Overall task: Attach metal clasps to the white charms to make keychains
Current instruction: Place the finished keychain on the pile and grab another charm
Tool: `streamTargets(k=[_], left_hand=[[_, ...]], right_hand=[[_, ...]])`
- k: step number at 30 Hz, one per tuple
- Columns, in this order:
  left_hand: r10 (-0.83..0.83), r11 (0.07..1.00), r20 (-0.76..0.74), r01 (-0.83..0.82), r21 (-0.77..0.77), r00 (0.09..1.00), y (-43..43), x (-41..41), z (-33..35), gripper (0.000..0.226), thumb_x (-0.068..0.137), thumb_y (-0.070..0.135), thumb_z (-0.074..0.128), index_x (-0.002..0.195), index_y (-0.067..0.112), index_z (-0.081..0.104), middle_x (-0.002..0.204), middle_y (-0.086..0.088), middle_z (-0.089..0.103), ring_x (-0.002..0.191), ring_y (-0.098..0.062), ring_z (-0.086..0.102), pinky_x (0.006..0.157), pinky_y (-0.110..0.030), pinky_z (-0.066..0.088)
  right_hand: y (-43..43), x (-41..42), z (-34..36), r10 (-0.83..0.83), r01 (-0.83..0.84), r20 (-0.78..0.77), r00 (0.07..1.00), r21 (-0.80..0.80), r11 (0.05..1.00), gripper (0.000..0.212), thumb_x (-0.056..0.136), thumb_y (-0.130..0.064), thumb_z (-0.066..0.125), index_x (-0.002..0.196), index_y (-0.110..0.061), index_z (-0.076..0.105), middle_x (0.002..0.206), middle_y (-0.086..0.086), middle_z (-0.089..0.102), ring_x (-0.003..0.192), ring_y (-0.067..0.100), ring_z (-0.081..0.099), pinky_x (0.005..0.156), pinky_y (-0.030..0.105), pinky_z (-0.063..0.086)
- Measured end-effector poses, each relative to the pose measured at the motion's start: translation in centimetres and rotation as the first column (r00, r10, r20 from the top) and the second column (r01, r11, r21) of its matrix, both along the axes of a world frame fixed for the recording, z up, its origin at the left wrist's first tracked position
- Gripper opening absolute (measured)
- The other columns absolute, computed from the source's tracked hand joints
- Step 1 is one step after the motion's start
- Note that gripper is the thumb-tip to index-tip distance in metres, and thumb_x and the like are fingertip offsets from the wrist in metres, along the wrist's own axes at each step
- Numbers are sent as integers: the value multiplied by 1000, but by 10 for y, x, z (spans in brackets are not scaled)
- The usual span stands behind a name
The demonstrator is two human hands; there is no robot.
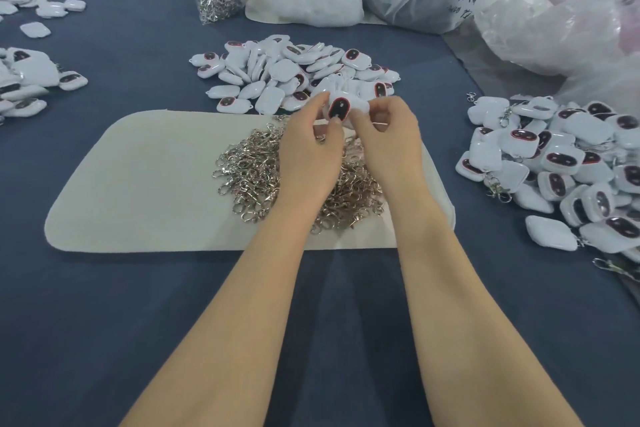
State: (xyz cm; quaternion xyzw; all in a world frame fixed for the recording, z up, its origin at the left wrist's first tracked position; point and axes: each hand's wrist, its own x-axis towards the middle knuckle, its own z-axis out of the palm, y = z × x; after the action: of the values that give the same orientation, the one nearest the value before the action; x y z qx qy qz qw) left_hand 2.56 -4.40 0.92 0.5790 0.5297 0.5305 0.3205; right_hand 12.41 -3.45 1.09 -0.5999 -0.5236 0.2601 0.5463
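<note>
**Charm pinched between both hands**

The left hand (311, 149) pinches a white charm (339, 108) by one edge, and the right hand (388, 139) pinches the other. Metal clasps (256, 177) lie beneath both wrists, with a charm pile (284, 69) just beyond the fingertips.

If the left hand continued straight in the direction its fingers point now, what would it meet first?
Probably the pile of white charms just beyond: the left hand, pinching a held charm, points away toward it. Its height above the pile is unclear.
</note>
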Motion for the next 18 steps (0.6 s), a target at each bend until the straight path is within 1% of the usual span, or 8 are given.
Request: streamTargets(k=[3, 6, 8, 10, 13, 15, 16, 18], left_hand=[[-54, 998, 18, 55, -13, 998, 2, 29, 7, 31, 98, 25, 49, 126, 15, 56, 110, 7, 61, 95, -4, 58, 85, -17, 45], [-118, 991, 55, 121, -49, 991, 2, 67, 13, 28, 97, 24, 49, 122, 13, 58, 96, 10, 59, 84, -2, 54, 79, -15, 41], [-168, 979, 104, 178, -103, 980, 1, 94, 16, 29, 97, 26, 50, 122, 13, 57, 99, 7, 60, 89, -6, 56, 81, -17, 40], [-218, 958, 154, 242, -156, 964, -1, 121, 18, 30, 97, 30, 50, 122, 14, 56, 102, 5, 62, 99, -10, 59, 88, -23, 44], [-317, 914, 156, 345, -212, 936, -7, 156, 20, 35, 98, 38, 43, 118, 14, 58, 109, 1, 64, 106, -16, 58, 94, -33, 45], [-399, 875, 138, 421, -240, 907, -11, 173, 20, 38, 99, 41, 36, 103, 16, 64, 103, 1, 65, 104, -18, 58, 88, -32, 44], [-433, 855, 122, 449, -258, 893, -12, 179, 19, 40, 100, 42, 32, 89, 21, 65, 99, 0, 65, 104, -20, 58, 86, -32, 43], [-476, 827, 79, 476, -300, 876, -13, 186, 17, 46, 101, 45, 26, 70, 31, 58, 102, -3, 65, 106, -23, 57, 88, -33, 43]], right_hand=[[-4, 20, 5, -119, 119, -11, 993, 24, 993, 17, 90, -24, 60, 106, -24, 52, 85, -14, 57, 75, -1, 56, 66, 8, 41], [-11, 45, 8, -293, 296, -44, 955, 83, 952, 20, 90, -22, 59, 108, -21, 52, 87, -9, 59, 77, 5, 57, 66, 8, 40], [-16, 65, 8, -396, 399, -54, 917, 118, 909, 17, 90, -21, 57, 105, -20, 51, 97, -3, 62, 82, 9, 59, 71, 14, 44], [-20, 87, 8, -479, 479, -38, 877, 141, 866, 15, 90, -19, 57, 103, -20, 49, 103, -2, 61, 87, 14, 60, 79, 26, 48], [-26, 115, 7, -575, 567, 11, 818, 158, 809, 23, 89, -13, 54, 112, -9, 53, 113, 5, 60, 102, 22, 57, 90, 35, 44], [-27, 128, 4, -637, 625, 62, 768, 139, 768, 31, 89, -9, 52, 120, -6, 53, 122, 6, 55, 113, 21, 49, 96, 29, 40], [-28, 134, 1, -641, 631, 59, 765, 128, 765, 33, 91, -8, 50, 124, -8, 52, 126, 4, 51, 116, 16, 45, 95, 20, 37], [-28, 143, -2, -632, 626, 28, 774, 109, 772, 27, 96, -11, 46, 121, -12, 55, 124, -5, 49, 111, 4, 40, 83, 2, 32]])
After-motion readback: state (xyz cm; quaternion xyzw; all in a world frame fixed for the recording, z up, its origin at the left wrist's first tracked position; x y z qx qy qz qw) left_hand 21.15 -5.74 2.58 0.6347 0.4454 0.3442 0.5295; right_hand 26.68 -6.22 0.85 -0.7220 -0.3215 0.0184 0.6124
